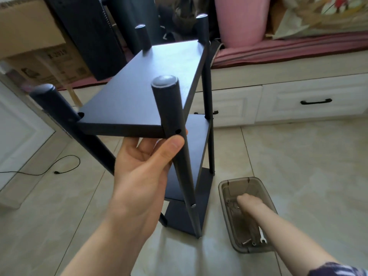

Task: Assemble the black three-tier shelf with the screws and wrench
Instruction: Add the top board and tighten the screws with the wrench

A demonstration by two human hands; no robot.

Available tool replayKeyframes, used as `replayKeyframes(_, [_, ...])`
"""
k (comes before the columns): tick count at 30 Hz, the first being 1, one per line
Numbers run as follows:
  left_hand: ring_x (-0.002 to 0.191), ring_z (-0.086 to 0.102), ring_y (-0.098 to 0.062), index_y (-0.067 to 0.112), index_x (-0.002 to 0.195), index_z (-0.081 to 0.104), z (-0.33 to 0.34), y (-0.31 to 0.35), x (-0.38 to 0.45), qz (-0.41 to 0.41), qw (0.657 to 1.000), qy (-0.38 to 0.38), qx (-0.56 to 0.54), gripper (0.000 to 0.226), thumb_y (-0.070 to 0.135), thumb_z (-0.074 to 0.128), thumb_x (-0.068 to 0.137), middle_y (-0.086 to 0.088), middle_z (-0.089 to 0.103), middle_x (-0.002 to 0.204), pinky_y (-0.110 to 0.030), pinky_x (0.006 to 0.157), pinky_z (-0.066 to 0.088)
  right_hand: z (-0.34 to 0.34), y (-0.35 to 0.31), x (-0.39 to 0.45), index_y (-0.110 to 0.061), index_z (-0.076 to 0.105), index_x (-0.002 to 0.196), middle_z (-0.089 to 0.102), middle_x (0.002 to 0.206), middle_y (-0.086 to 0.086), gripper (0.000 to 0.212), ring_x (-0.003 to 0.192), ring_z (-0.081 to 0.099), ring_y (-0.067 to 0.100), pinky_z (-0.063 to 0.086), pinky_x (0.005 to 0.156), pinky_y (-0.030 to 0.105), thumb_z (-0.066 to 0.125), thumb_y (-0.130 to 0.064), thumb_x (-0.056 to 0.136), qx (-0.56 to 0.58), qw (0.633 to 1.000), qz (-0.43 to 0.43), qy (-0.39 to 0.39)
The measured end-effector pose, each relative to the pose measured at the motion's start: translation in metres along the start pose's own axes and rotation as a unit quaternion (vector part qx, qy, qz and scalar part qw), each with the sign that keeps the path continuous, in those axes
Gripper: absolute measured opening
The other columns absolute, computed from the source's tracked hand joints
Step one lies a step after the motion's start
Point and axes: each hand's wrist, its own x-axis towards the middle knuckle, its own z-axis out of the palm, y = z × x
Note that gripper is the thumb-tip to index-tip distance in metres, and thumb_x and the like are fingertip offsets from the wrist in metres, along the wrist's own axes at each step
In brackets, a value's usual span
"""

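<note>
The black three-tier shelf stands on the tiled floor with its four round posts sticking up past the top board. My left hand grips the near right post just under the top board, thumb beside an empty screw hole. My right hand reaches down into a smoky clear plastic box on the floor to the right; its fingers are hidden and blurred, so what they touch is unclear. A small silver wrench and a screw lie at the near end of the box.
White drawer cabinets with a pink cushion on top run along the back. Behind the shelf stand a cardboard carton, a black panel and a pink bin. A black cable trails on the floor at left.
</note>
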Motion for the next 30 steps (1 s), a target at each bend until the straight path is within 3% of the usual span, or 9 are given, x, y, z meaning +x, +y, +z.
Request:
replayKeyframes(4, [0.1,0.074,-0.019,0.016,0.108,0.064,-0.001,0.003,0.004,-0.032,0.999,-0.019,-0.035,0.054,0.021,0.082,0.058,0.001,0.077,0.092,-0.025,0.081,0.057,-0.058,-0.004,-0.033,-0.001,0.057,0.125,0.06,0.128,0.018,0.032,0.115,0.061,0.032,0.049,0.088,0.034,0.054,-0.002,0.093,0.011,0.999,-0.037,0.0])
replayKeyframes(7, [0.103,0.073,-0.02,0.017,0.111,0.067,0.0,0.004,0.004,-0.04,0.998,-0.023,-0.052,0.058,0.021,0.084,0.056,-0.004,0.077,0.103,-0.024,0.083,0.056,-0.106,-0.012,-0.069,-0.007,0.06,0.118,0.064,0.12,0.014,0.024,0.109,0.061,0.031,0.048,0.086,0.035,0.052,-0.013,0.097,0.07,0.993,-0.085,0.042])
replayKeyframes(9, [0.106,0.072,-0.021,0.022,0.109,0.069,0.0,0.005,0.003,-0.042,0.997,-0.03,-0.057,0.053,0.02,0.087,0.059,-0.005,0.076,0.105,-0.025,0.084,0.056,-0.132,-0.018,-0.102,-0.013,0.066,0.109,0.07,0.108,0.008,0.016,0.096,0.065,0.022,0.052,0.083,0.033,0.059,-0.018,0.096,0.12,0.981,-0.142,0.06])
replayKeyframes(12, [0.108,0.071,-0.024,0.022,0.111,0.067,-0.001,0.008,0.0,-0.044,0.997,-0.035,-0.055,0.051,0.019,0.086,0.063,-0.008,0.075,0.11,-0.027,0.085,0.057,-0.161,-0.029,-0.163,-0.02,0.07,0.096,0.072,0.085,-0.006,0.008,0.069,0.064,-0.003,0.05,0.065,0.011,0.067,-0.026,0.092,0.199,0.952,-0.216,0.085])
replayKeyframes(14, [0.108,0.071,-0.024,0.021,0.115,0.065,0.0,0.009,-0.002,-0.048,0.996,-0.034,-0.06,0.054,0.02,0.082,0.064,-0.008,0.075,0.112,-0.026,0.086,0.057,-0.172,-0.033,-0.201,-0.018,0.071,0.09,0.072,0.077,-0.005,0.009,0.063,0.063,-0.005,0.048,0.059,0.009,0.07,-0.027,0.09,0.263,0.927,-0.236,0.126])
replayKeyframes(16, [0.107,0.071,-0.024,0.02,0.115,0.065,0.001,0.011,-0.003,-0.052,0.996,-0.036,-0.069,0.051,0.017,0.079,0.066,-0.008,0.075,0.112,-0.025,0.085,0.057,-0.178,-0.035,-0.236,-0.016,0.073,0.088,0.074,0.076,0.0,0.008,0.065,0.067,0.002,0.05,0.06,0.015,0.074,-0.023,0.087,0.329,0.891,-0.256,0.179])
replayKeyframes(24, [0.091,0.072,-0.018,0.012,0.103,0.068,0.005,0.008,-0.004,-0.044,0.997,-0.035,-0.059,0.033,0.013,0.074,0.07,-0.006,0.074,0.094,-0.024,0.078,0.056,-0.206,-0.062,-0.314,-0.017,0.075,0.089,0.074,0.078,-0.002,0.011,0.074,0.071,0.014,0.055,0.07,0.025,0.076,-0.007,0.083,0.487,0.704,-0.372,0.359])
replayKeyframes(27, [0.09,0.072,-0.021,0.006,0.105,0.068,0.006,0.007,-0.005,-0.04,0.997,-0.049,-0.054,0.039,0.02,0.077,0.069,-0.01,0.073,0.093,-0.025,0.077,0.056,-0.213,-0.066,-0.32,-0.021,0.075,0.091,0.075,0.084,-0.006,0.017,0.081,0.073,0.014,0.056,0.076,0.023,0.076,-0.006,0.084,0.49,0.673,-0.383,0.399])
replayKeyframes(30, [0.092,0.073,-0.021,0.007,0.106,0.069,0.005,0.006,-0.004,-0.041,0.997,-0.049,-0.048,0.041,0.022,0.077,0.068,-0.009,0.075,0.095,-0.024,0.078,0.056,-0.216,-0.064,-0.316,-0.019,0.077,0.091,0.074,0.081,-0.008,0.014,0.077,0.072,0.013,0.055,0.073,0.021,0.076,-0.007,0.084,0.481,0.679,-0.359,0.422])
